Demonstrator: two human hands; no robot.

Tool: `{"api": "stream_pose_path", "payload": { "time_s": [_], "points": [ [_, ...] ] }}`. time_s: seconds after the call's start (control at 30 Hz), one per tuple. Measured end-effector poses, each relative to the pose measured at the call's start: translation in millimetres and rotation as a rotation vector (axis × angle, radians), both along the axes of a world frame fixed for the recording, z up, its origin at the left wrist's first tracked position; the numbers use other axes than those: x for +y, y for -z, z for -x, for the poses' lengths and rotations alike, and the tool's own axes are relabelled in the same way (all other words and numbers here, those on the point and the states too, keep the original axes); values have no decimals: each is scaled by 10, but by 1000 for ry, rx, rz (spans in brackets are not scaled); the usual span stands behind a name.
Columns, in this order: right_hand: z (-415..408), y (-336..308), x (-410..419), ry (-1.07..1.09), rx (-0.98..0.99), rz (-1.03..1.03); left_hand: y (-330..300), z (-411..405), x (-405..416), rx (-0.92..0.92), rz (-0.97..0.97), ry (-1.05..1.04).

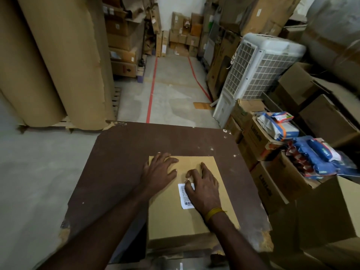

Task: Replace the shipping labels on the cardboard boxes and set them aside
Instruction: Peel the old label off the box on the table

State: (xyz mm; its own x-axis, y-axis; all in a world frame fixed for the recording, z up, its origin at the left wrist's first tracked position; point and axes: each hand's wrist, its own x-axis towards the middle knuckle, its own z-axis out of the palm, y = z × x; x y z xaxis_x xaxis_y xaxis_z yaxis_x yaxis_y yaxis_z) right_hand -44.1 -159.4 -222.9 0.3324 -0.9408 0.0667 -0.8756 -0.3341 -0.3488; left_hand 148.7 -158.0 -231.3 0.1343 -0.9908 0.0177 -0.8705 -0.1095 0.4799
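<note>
On a worn brown table (120,172) a flat cardboard box (194,221) is laid, its near edge reaching the table's front edge. Near the middle of the box top a white shipping label (183,195) with printed text and a barcode is stuck, partly covered by the right hand (202,190). The label's upper edge is picked at by the right thumb and forefinger, fingers curled over it; whether the paper is actually pinched or only scraped cannot be told. A yellow band (213,212) is worn on the right wrist. The left hand (157,172) is pressed flat on the far left corner of the box, fingers straight and spread apart, nothing gripped.

Right of the table, open cartons (272,172) are stacked, with blue and white packets (278,127) lying on top. Behind them a white air cooler (261,69) is stood, tilted. Large brown paper rolls (58,65) are stood upright at left on a pallet. Red floor lines (151,94) are run down an aisle toward more stacked boxes (183,34) at the far wall.
</note>
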Motion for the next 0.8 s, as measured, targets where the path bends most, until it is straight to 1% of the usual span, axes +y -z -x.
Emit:
{"api": "stream_pose_path", "payload": {
  "time_s": [0.1,0.23,0.33,0.47,0.6,0.8],
  "points": [
    [4,-12,-4,-29,0,-6,3,-1,8,6,-5,-1],
    [7,-3,-7,-20,-54,2,-5,4,15,17,-5,-4],
    [8,8,-20,-39,-27,-10,-23,7,12,6,-5,-5],
    [5,11,-23,-14,-68,4,-22,-2,17,9,-10,8],
    [9,38,-24,-39,-33,11,-31,-5,26,18,-6,12],
    [11,47,-28,-39,-45,4,-36,-1,30,17,-2,6]
  ]
}}
